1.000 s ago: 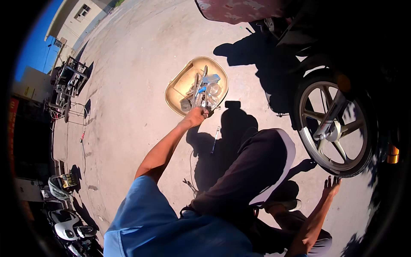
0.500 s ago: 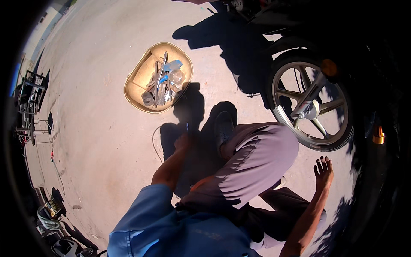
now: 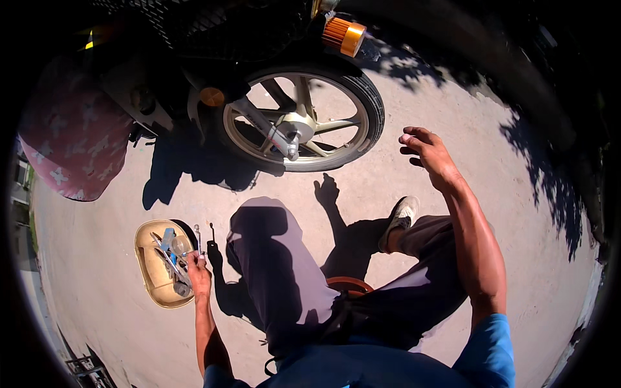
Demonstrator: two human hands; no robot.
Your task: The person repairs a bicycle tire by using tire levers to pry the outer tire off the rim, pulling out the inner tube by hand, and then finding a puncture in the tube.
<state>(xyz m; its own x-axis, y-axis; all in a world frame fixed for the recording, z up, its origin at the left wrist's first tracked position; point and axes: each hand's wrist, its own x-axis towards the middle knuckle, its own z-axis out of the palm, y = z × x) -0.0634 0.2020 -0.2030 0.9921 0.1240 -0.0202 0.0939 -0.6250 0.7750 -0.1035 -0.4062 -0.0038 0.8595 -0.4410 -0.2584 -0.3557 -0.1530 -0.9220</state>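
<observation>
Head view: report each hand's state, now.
Left hand: closed, holding a slim metal tool.
Right hand: open, loosely curved, nothing visible in it.

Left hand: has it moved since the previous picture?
Yes, toward the beige tray. The left hand was apart from it; now it overlaps the rim in view.

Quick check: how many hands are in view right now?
2: the left hand holds a metal wrench beside the tan tray of tools; the right hand hovers right of the motorcycle wheel, nothing visible in it. Neither is hidden.
</observation>
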